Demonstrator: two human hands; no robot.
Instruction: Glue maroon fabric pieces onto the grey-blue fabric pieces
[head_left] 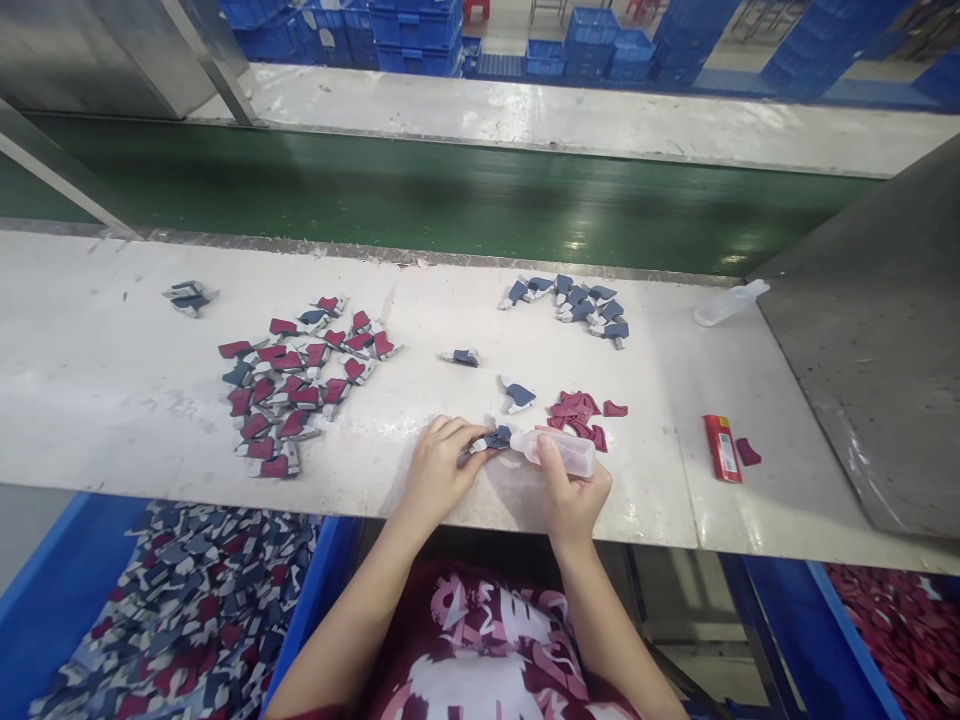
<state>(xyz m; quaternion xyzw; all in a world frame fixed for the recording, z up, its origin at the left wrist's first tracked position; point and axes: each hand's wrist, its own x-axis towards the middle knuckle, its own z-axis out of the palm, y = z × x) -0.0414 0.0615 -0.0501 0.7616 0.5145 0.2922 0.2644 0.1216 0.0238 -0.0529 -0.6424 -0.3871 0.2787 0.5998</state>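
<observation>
Between the fingertips of my left hand (441, 468) is a small navy and grey plastic piece (496, 438). My right hand (576, 492) grips a clear squeeze bottle (564, 452), tipped sideways with its nozzle against that piece. Just beyond them lies another navy and white piece (517, 394), with one more navy piece (463, 356) farther back. Flat maroon inserts (574, 410) are heaped right behind the bottle. To the left spreads a group of grey pieces with maroon tops (304, 395). Several navy pieces (577, 305) form a cluster toward the back.
A green conveyor belt (450, 200) runs behind the white bench (420, 300). At right are a second clear bottle (731, 302), a red box (722, 448) and a metal housing (877, 350). Blue bins (45, 580) of parts stand below the front edge.
</observation>
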